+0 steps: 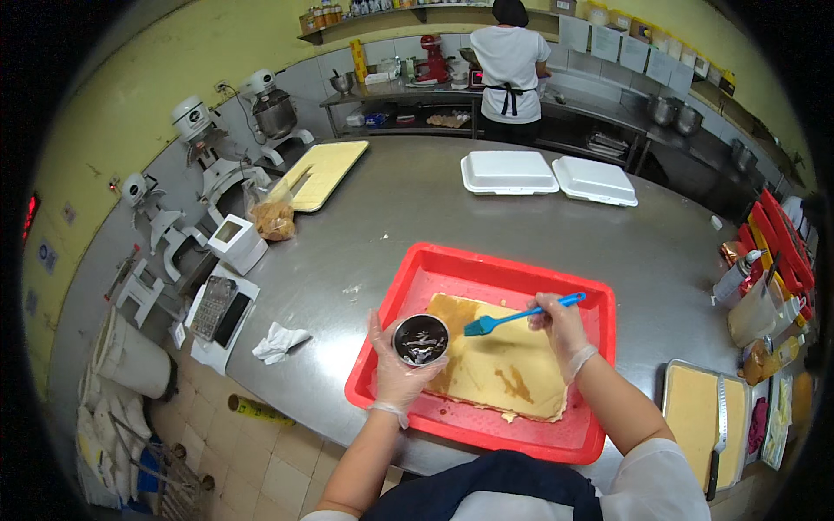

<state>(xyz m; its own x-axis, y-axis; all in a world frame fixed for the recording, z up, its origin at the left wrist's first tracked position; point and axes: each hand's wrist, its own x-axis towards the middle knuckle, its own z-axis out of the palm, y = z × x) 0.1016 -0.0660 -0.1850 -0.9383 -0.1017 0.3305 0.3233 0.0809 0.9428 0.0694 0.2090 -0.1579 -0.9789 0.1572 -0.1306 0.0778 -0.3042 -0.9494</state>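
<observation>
Gripping a cup [420,340] in the left hand [400,384] over the left side of the tray [521,266], holding a brush [523,313] in the right hand [566,337] over cake [497,366] inside.

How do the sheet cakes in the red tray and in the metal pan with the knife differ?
The tray's cake has brown patches; the pan's cake looks plain. The tray's cake leaves a bare margin; the pan's cake nearly fills its metal pan. A knife lies along the pan's cake; a blue brush is over the tray's cake. Both are flat, pale yellow.
</observation>
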